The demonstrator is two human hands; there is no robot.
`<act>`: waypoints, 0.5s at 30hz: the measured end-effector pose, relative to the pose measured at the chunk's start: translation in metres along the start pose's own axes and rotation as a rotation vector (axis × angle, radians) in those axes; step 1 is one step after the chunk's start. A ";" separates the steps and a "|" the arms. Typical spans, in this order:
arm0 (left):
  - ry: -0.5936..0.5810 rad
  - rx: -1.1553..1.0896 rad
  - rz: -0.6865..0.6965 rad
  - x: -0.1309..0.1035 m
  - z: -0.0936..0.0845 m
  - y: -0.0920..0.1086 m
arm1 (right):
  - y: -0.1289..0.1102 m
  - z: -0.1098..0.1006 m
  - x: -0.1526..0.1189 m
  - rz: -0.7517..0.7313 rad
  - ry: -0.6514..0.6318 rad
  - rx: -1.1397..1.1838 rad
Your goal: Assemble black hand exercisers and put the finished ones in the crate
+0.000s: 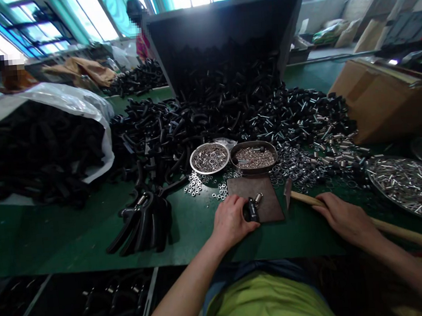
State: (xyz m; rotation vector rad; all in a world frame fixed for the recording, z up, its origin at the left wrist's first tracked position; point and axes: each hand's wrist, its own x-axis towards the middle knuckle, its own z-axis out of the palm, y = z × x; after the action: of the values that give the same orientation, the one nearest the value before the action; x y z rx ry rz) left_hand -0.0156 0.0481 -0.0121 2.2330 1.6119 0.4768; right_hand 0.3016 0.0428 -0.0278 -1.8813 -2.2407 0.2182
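Fingers of our left hand (232,222) are clamped on a small black part (252,211), a shiny spring (258,198) beside it, over the brown plate (272,209); our right ones (349,220) curl around a hammer (307,199). We have silvery rings in the round dish (192,163), copper-toned bits in the oval tin (255,171).

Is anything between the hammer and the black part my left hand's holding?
A silver spring sits right beside the black part, on the side toward the hammer. Nothing else visible stands between them.
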 end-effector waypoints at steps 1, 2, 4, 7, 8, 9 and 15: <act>0.001 -0.001 0.001 0.000 0.000 0.000 | -0.012 -0.008 0.001 0.018 -0.013 0.092; 0.003 -0.003 0.000 0.000 0.000 0.000 | -0.026 -0.018 0.003 0.012 -0.020 0.202; 0.007 -0.004 -0.006 0.000 0.001 0.000 | -0.056 -0.035 0.007 -0.060 0.023 0.425; 0.019 -0.002 -0.016 0.000 0.003 -0.001 | -0.091 -0.044 0.012 -0.177 0.110 0.510; 0.022 -0.001 -0.019 -0.001 0.003 -0.001 | -0.098 -0.044 0.014 -0.207 0.078 0.457; 0.025 0.001 -0.022 -0.001 0.003 -0.001 | -0.103 -0.043 0.015 -0.232 0.017 0.388; 0.038 -0.007 -0.025 -0.001 0.005 -0.002 | -0.112 -0.053 0.013 -0.264 0.166 0.393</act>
State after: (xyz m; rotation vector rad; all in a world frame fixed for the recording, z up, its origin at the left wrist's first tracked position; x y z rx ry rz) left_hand -0.0153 0.0475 -0.0174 2.2087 1.6517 0.5204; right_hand 0.2063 0.0353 0.0514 -1.3410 -2.1173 0.4082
